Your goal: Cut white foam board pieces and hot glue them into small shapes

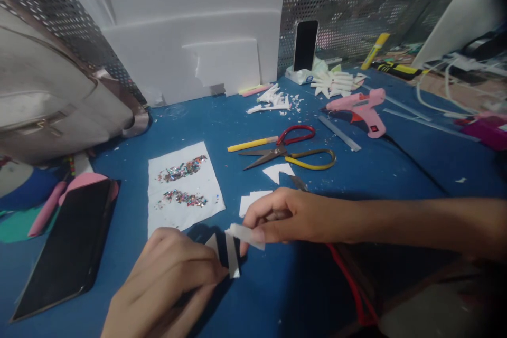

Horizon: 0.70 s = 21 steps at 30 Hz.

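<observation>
Pinching, left hand (170, 280): a small white foam piece (233, 259) is gripped; fingertips partly hidden.
Right hand (289, 216): white strip (247, 235) pinched; blade (298, 182) behind barely seen.

Two bare hands, the left hand (166, 280) and right hand (293, 216), enter from the frame's lower edge and right side; forearms uncovered, no sleeves, rings, watch or gloves visible, fingernails short and unpainted.

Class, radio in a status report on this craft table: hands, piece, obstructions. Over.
Left hand pinching small white foam piece. Right hand gripping white strip against it. Glitter sheet and scissors nearby, none blocking. Over.
</observation>
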Available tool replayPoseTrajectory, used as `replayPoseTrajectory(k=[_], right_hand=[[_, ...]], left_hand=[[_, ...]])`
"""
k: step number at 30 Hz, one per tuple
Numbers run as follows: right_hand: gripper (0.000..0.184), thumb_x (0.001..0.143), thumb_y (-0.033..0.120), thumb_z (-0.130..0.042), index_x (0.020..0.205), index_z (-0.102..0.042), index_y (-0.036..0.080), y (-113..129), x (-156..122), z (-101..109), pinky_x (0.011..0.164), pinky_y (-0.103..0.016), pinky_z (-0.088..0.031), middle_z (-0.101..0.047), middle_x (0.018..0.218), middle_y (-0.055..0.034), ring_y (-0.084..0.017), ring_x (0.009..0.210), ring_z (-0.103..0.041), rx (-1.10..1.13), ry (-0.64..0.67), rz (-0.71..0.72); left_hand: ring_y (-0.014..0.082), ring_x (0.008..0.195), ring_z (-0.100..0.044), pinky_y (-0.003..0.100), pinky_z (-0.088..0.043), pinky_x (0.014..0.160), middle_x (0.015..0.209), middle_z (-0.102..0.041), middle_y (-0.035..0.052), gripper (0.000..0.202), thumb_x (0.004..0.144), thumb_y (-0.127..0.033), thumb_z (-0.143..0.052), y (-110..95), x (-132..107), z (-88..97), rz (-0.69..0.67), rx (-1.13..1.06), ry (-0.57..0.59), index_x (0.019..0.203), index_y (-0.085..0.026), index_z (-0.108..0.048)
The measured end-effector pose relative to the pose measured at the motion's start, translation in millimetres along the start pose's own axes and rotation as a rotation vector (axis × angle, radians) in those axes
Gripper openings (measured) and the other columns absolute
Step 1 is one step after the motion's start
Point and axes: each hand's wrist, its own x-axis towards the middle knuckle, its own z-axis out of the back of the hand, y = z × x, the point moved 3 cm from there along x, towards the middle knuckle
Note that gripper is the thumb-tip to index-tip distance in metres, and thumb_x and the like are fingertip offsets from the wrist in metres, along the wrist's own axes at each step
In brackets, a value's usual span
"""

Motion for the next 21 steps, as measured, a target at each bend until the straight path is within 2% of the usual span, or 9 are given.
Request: replayPoseTrajectory(k=[2, 5, 9, 10, 12, 14, 16, 18, 21], right_hand=[[0.019, 0.091, 0.031, -0.06, 0.093, -0.066, 0.013, -3, 0, -1, 0.056, -0.018, -0.035, -0.054, 0.071, 0.0029, -0.005, 0.058, -0.044, 0.09, 0.021, -0.057], [0.013, 0.09, 0.026, -0.059, 0.089, -0.058, 0.013, -6, 1, -3, 0.054, -0.017, -0.036, -0.059, 0.073, 0.0016, -0.004, 0.055, -0.047, 0.14, 0.032, -0.071], [0.013, 0.093, 0.029, -0.053, 0.097, -0.054, 0.016, -6, 1, -5, 0.053, -0.017, -0.041, -0.057, 0.066, 0.0042, -0.005, 0.052, -0.049, 0.032, 0.042, -0.012], [0.013, 0.094, 0.028, -0.052, 0.098, -0.054, 0.016, -5, 0, -5, 0.053, -0.018, -0.041, -0.056, 0.065, 0.0049, -0.006, 0.052, -0.05, -0.088, 0.015, 0.029], [0.009, 0.093, 0.022, -0.051, 0.097, -0.057, 0.016, -2, -2, -5, 0.054, -0.019, -0.04, -0.057, 0.066, 0.0039, -0.007, 0.056, -0.051, -0.499, -0.087, 0.192], [0.011, 0.092, 0.015, -0.05, 0.09, -0.061, 0.016, 1, -6, -10, 0.053, -0.022, -0.035, -0.061, 0.07, 0.0012, -0.009, 0.059, -0.052, -1.02, -0.219, 0.449], [0.018, 0.091, 0.01, -0.049, 0.082, -0.063, 0.015, -1, -8, -17, 0.051, -0.026, -0.031, -0.062, 0.07, -0.0005, -0.011, 0.059, -0.051, -1.406, -0.307, 0.681], [0.021, 0.091, 0.008, -0.049, 0.078, -0.064, 0.015, -4, -10, -20, 0.051, -0.028, -0.031, -0.062, 0.068, -0.0012, -0.013, 0.06, -0.052, -1.566, -0.355, 0.809], [0.021, 0.093, 0.009, -0.048, 0.081, -0.066, 0.014, -5, -9, -20, 0.054, -0.028, -0.034, -0.062, 0.071, -0.0023, -0.014, 0.065, -0.054, -1.59, -0.305, 0.811]], left_hand=[[0.0177, 0.077, -0.061, 0.034, -0.046, 0.07, 0.083, -0.065, 0.0033, 0.023, 0.078, 0.003, -0.06, 0, 1, -0.2, -0.001, 0.002, -0.01, 0.09, -0.015, -0.063], [0.018, 0.078, -0.06, 0.035, -0.046, 0.071, 0.086, -0.065, 0.0037, 0.027, 0.078, 0.003, -0.06, 0, 2, -0.3, -0.017, 0.022, 0.019, 0.097, -0.016, -0.064], [0.0185, 0.08, -0.059, 0.035, -0.045, 0.072, 0.088, -0.065, 0.0039, 0.03, 0.078, 0.001, -0.062, 2, 0, 0.5, -0.036, 0.025, 0.076, 0.102, -0.017, -0.064], [0.0185, 0.08, -0.059, 0.035, -0.044, 0.072, 0.088, -0.065, 0.0039, 0.029, 0.079, 0.001, -0.062, 2, -1, 0.7, -0.031, 0.018, 0.08, 0.102, -0.017, -0.064], [0.0187, 0.081, -0.058, 0.036, -0.044, 0.072, 0.09, -0.065, 0.0043, 0.028, 0.08, 0.001, -0.061, 2, -2, 0.4, -0.01, 0.003, 0.085, 0.102, -0.017, -0.064], [0.0194, 0.082, -0.058, 0.037, -0.043, 0.072, 0.092, -0.065, 0.0051, 0.028, 0.081, 0.001, -0.06, 1, -3, -0.5, 0.014, -0.011, 0.08, 0.101, -0.017, -0.065], [0.0196, 0.081, -0.058, 0.037, -0.042, 0.071, 0.092, -0.064, 0.0053, 0.026, 0.081, 0.001, -0.059, -1, -3, -1.6, 0.028, -0.018, 0.072, 0.099, -0.017, -0.065], [0.0187, 0.079, -0.058, 0.037, -0.042, 0.07, 0.089, -0.064, 0.0046, 0.023, 0.083, 0.0, -0.058, -4, -3, -1.9, 0.026, -0.011, 0.064, 0.097, -0.017, -0.066], [0.0171, 0.074, -0.057, 0.036, -0.041, 0.07, 0.086, -0.065, 0.0034, 0.017, 0.088, -0.005, -0.057, -7, -1, -1.0, 0.021, 0.027, 0.062, 0.094, -0.018, -0.066]])
